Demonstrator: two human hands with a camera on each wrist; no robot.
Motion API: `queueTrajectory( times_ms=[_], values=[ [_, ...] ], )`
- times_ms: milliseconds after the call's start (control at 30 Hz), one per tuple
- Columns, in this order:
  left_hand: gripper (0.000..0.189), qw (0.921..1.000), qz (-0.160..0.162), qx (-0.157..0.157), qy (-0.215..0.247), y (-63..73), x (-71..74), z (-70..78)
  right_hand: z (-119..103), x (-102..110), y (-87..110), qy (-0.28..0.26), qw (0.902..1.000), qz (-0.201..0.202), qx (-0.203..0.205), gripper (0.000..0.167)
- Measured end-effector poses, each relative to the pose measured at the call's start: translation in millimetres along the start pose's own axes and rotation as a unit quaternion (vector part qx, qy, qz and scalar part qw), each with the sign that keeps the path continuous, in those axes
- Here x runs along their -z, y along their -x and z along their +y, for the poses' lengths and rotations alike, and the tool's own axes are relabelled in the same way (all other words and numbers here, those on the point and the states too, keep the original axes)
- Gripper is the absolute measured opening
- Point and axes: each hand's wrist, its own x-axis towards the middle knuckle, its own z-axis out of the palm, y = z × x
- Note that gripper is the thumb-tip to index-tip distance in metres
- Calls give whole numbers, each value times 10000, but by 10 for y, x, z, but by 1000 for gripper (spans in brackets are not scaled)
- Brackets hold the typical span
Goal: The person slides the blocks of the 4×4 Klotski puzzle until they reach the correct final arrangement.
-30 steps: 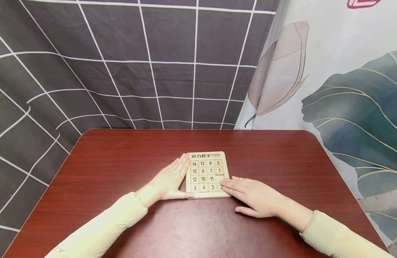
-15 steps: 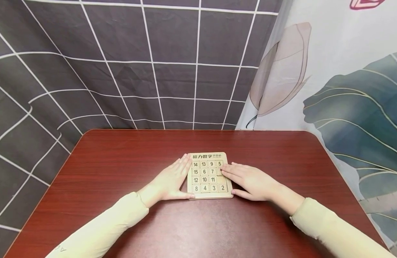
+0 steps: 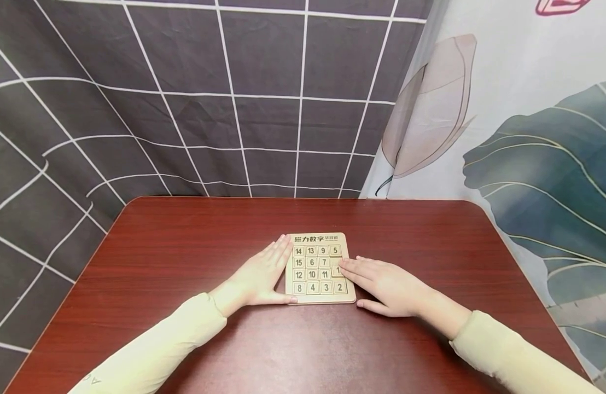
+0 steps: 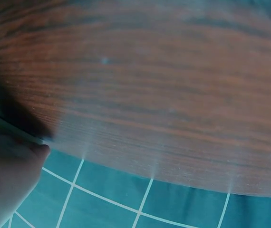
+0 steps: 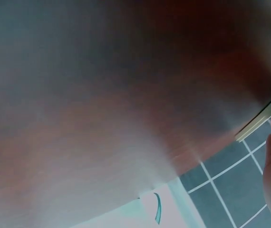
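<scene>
A pale wooden number slide puzzle (image 3: 318,299) lies flat on the table in the head view. My left hand (image 3: 263,273) rests along its left edge with straight fingers, the thumb at the near left corner. My right hand (image 3: 389,287) reaches in from the right, its straight fingertips touching the "1" tile (image 3: 337,270) and partly covering it. That tile sits in the right column between the "5" tile (image 3: 335,250) and the "2" tile (image 3: 339,287), with a gap above it. Both wrist views show only part of each hand at the puzzle's edge.
The reddish-brown wooden table (image 3: 194,230) extends around the puzzle on all sides. A dark curtain with white grid lines (image 3: 263,120) hangs behind and at the left. A white curtain with leaf prints (image 3: 519,158) hangs at the right.
My right fingertips went from the "2" tile up to the "1" tile, then came back toward me. The "1" tile slid down one row. My left hand stayed on the puzzle's edge.
</scene>
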Motion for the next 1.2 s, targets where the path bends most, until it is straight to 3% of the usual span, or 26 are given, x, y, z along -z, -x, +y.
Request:
queueTrajectory(
  times_ms=[367, 833, 1200],
  values=[
    [123, 10000, -5, -27, 37, 11, 10, 7, -39, 31, 8, 69, 9998, 140, 142, 67],
    [123, 10000, -13, -19, 26, -4, -18, 3, 232, 19, -238, -69, 9969, -421, -668, 66],
    [123, 10000, 66, -38, 48, -5, -28, -8, 117, 10, -143, -11, 9987, -305, -411, 68]
  ],
)
